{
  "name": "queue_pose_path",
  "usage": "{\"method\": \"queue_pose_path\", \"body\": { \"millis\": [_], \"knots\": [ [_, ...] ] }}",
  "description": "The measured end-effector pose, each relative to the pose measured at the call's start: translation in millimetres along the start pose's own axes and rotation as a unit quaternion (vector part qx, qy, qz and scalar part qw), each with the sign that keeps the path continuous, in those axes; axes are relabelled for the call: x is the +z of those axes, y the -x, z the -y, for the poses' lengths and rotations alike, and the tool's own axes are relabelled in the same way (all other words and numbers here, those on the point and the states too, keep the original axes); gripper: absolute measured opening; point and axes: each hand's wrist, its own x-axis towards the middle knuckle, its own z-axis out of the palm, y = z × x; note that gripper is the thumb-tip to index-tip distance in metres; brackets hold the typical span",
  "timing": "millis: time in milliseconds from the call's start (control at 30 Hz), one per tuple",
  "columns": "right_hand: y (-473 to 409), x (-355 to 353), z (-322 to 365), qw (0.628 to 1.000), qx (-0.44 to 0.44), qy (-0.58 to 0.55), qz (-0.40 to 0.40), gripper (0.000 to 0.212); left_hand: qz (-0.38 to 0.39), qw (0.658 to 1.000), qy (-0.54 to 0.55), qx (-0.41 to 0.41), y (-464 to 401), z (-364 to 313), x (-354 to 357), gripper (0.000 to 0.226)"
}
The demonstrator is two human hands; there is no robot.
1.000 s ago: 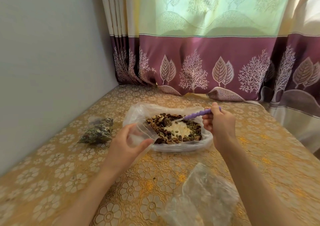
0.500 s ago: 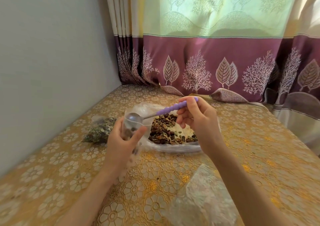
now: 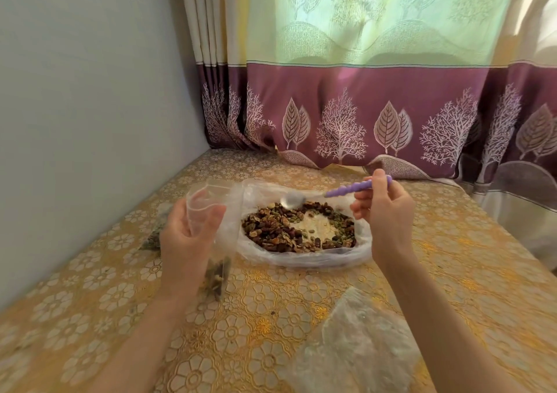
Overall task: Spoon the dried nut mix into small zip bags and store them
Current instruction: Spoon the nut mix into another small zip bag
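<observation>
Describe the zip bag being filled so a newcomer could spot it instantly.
Start at the big open bag of nut mix mid-table. Just left of it, the left hand holds a small clear zip bag upright, mouth open. Unlike the other bags, it's off the table.

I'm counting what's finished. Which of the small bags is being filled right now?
The clear zip bag held open in the left hand, a few nuts at its bottom. The other filled bag lies on the table behind that hand.
</observation>
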Motion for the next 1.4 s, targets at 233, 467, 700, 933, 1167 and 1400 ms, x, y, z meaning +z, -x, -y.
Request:
{"method": "queue_pose_path", "body": {
  "millis": [233, 467, 700, 933, 1167, 1400],
  "knots": [
    [-8, -16, -18, 0.982, -0.059, 0.174, -0.037, 0.029, -0.002, 1.0, -0.006, 0.015, -3, -4, -6, 0.024],
    [-9, -18, -24, 0.987, 0.011, 0.161, -0.008, 0.032, 0.05, 0.998, -0.027, 0.016, 0, -5, -2, 0.057],
    [0, -8, -30, 0.987, 0.098, 0.121, 0.044, 0.033, 0.118, 0.992, -0.039, -0.002, 4, -3, 4, 0.051],
    [5, -6, -27, 0.978, 0.172, 0.079, 0.086, 0.059, 0.174, 0.981, -0.086, -0.014, 9, 10, 7, 0.079],
    [2, -7, -31, 0.973, 0.224, 0.051, 0.029, 0.036, 0.19, 0.969, -0.16, 0.01, 11, 22, 10, 0.073],
    [-2, -9, -33, 0.972, 0.233, 0.03, -0.006, 0.038, 0.154, 0.976, -0.152, -0.007, 9, 24, 10, 0.076]
  ]
}}
